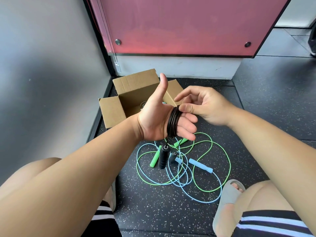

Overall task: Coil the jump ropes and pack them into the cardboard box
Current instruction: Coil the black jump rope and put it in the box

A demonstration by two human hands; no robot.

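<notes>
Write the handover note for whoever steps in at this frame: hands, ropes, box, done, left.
Left hand: open, thumb up, thin black jump rope coiled round its fingers, two black handles dangling below.
Right hand: pinches the coil's top.
Green jump rope and light blue jump rope: loose and tangled together on the dark speckled floor.
Open brown cardboard box: beyond the hands, something pale inside, unclear what.
Done: black rope nearly coiled.
Left: box the black rope, then coil and pack green and blue.
</notes>
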